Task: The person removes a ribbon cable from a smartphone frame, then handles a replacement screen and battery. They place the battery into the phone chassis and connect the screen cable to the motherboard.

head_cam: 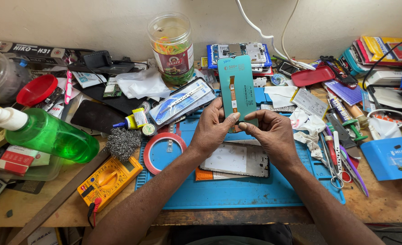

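Note:
Both of my hands hold a teal phone screen panel (236,86) upright over the blue work mat (237,193). An orange flex strip runs down its back. My left hand (212,129) grips its lower left edge and my right hand (269,131) pinches its lower right corner. Below my hands a phone frame (235,159) lies flat on the mat. A red tape ring (163,152) rests on the mat's left part.
A green spray bottle (51,134) lies at left beside a yellow multimeter (109,179) and steel wool (122,143). A clear jar (171,45) stands at the back. Scissors and screwdrivers (339,156) crowd the right, with a blue box (391,159) and stacked packages.

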